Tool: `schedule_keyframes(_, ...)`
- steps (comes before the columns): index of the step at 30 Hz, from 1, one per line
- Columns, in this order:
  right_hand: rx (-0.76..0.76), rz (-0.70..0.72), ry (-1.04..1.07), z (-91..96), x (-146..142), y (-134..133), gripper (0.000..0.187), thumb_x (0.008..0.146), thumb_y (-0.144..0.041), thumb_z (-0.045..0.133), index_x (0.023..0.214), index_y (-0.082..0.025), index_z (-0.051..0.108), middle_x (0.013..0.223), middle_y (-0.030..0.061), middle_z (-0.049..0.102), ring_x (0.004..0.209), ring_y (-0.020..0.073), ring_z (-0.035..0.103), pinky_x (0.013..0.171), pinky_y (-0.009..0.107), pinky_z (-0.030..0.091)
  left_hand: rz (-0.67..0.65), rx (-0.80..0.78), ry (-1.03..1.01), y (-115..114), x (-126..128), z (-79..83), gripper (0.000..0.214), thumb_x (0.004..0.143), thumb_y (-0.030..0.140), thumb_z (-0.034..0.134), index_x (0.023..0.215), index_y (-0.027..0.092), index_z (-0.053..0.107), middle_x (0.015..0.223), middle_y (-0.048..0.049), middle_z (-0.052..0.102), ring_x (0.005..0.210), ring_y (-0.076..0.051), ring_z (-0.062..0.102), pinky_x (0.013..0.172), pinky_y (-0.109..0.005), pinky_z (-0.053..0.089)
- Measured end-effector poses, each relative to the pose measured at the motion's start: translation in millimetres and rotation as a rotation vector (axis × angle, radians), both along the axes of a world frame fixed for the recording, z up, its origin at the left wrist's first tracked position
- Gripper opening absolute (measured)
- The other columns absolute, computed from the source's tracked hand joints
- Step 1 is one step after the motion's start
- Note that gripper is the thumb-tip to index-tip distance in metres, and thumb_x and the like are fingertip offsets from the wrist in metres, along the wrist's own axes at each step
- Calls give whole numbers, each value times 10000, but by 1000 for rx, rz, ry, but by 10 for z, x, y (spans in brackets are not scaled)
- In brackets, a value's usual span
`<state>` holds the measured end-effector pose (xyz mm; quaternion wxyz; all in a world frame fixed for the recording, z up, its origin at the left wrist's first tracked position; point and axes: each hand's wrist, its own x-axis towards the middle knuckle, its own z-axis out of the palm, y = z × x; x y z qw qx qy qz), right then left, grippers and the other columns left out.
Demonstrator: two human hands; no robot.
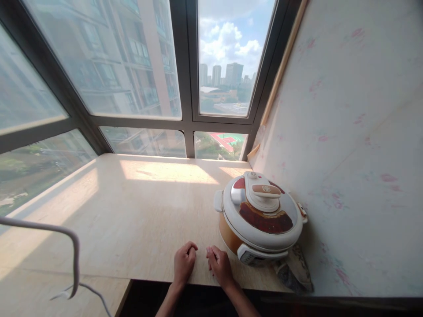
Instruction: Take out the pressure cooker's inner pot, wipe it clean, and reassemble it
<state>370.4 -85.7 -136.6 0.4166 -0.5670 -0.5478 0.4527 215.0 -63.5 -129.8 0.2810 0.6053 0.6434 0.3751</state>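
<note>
My left hand rests closed on the pale marble-look sill near its front edge, fingers curled with nothing visible in them. A short gap to the right, my right hand is curled in a loose fist too and appears to hold nothing. Close beyond the right hand stands an electric pressure cooker with a white rim, a brown-and-silver lid and a tan body. Its lid handle is on top and the control panel faces me. Neither hand is clearly in contact with the cooker.
A folded grey cloth-like item lies beside the cooker against the floral wallpapered wall. At the left, a bent grey tube or cable rises above the sill. Dark-framed windows enclose the far and left sides.
</note>
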Motion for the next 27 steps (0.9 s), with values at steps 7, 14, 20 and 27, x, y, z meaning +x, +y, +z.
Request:
schedule_keyframes(7,-164,110,302,103,245,-140,629,841,-776,481,752,-167,608,504,-32,532,371,83,416,390,195,317,-2,-28,3,-21,11,60,261,777,317,422,663,218,634,577,-7,634,551,-184,589,567,-272,407)
schedule_keyframes(14,-232,216,412,673,1350,-628,449,825,-591,696,1001,-178,700,728,40,708,589,147,620,625,280,499,87,-229,-256,-53,46,173,350,695,458,483,747,186,697,665,-53,693,516,-200,606,455,-286,436)
schedule_keyframes(20,17,-254,302,1161,2191,-734,417,842,-540,707,1068,-189,713,873,102,733,769,213,688,714,338,565,-150,-148,-565,-13,362,514,579,726,471,680,1229,183,677,1262,-152,697,1119,-302,688,906,-409,569)
schedule_keyframes(27,195,-570,265,1148,2423,-315,681,790,-547,760,1370,-233,589,1455,136,565,1356,298,523,1116,464,443,-182,58,-820,296,956,1007,642,880,447,557,1468,205,472,1569,-117,437,1454,-291,401,1152,-418,387)
